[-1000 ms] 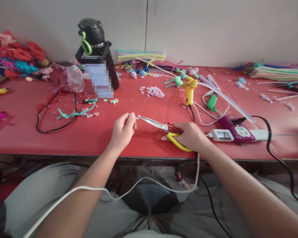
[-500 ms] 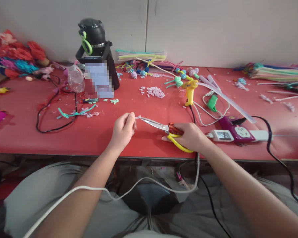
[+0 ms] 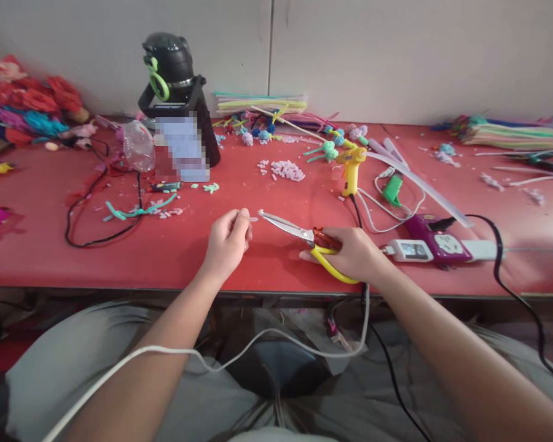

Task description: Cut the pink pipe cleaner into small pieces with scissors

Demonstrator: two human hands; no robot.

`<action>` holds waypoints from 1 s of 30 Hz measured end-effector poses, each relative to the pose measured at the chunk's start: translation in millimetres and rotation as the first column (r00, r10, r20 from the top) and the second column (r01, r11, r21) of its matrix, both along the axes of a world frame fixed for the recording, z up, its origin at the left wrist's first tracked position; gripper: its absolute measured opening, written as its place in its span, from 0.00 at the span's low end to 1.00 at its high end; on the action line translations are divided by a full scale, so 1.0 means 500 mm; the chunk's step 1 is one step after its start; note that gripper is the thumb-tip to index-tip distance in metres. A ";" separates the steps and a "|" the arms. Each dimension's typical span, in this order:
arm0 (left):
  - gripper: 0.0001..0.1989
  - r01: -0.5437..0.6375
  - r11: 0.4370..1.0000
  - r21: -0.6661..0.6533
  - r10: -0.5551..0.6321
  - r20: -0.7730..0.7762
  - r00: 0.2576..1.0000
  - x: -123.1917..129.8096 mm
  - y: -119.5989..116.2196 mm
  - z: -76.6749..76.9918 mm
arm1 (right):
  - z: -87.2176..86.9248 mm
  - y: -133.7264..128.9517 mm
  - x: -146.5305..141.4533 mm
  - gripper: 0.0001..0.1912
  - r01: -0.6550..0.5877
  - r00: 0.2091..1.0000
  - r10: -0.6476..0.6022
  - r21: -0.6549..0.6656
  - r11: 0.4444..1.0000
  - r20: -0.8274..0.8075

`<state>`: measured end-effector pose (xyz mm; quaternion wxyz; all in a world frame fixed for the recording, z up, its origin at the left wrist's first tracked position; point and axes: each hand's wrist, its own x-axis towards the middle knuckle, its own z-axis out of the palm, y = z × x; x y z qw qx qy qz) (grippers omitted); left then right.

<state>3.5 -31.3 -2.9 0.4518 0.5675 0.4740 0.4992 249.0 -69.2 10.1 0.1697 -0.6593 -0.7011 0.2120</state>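
Note:
My left hand is closed in a pinch above the red table near its front edge. A short pale pink piece shows just right of its fingertips. My right hand is wrapped round the handles of scissors, one handle yellow and one orange-red. The scissor blades point left, with their tips a little right of my left fingertips and a tiny pale bit at the tips. Beyond the hands lies a pile of short pale pink pieces.
A yellow glue gun stands behind my right hand. A purple power strip with cables lies to the right. Further back are a black bottle, a clear plastic cup and bundled pipe cleaners. A white cable crosses my left forearm.
The scissor tips have moved slightly up and away from the pale pink piece by my left fingertips. Both hands have stayed nearly in place.

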 end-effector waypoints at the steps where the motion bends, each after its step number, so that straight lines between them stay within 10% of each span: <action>1: 0.21 -0.001 1.000 -0.001 0.001 0.000 1.000 0.000 0.000 0.000 | 0.000 -0.001 0.000 0.35 -0.003 1.000 0.003 0.005 1.000 0.000; 30: 0.21 0.002 1.000 0.001 -0.002 -0.018 1.000 0.001 -0.002 0.005 | 0.000 0.004 0.002 0.36 -0.002 1.000 0.003 -0.038 0.999 0.016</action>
